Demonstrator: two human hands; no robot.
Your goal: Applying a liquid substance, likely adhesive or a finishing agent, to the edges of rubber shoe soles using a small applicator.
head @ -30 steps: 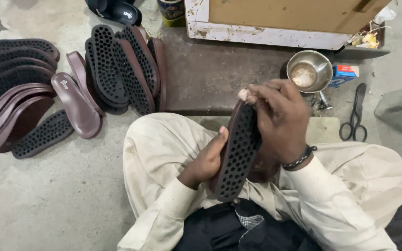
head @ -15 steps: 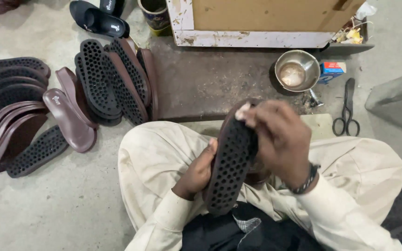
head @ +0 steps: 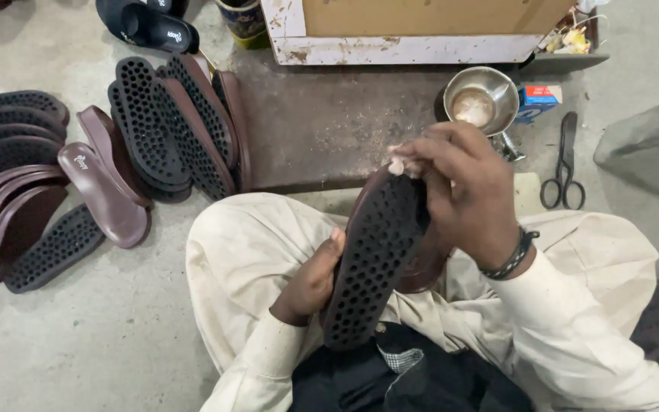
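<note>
Left hand grips the studded sole; right hand pinches (apparently) a pale wad.

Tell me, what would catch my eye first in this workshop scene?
First, the dark studded shoe sole held upright over the person's lap, the left hand gripping its side while the right hand presses a small pale wad at its top. Next, the rows of soles fanned on the floor at left, and a steel bowl beside black scissors.

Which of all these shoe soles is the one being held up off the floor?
The black studded sole over the lap: the left hand grips its side, the right hand its top end. All the other soles lie stacked on the floor to the left.
</note>
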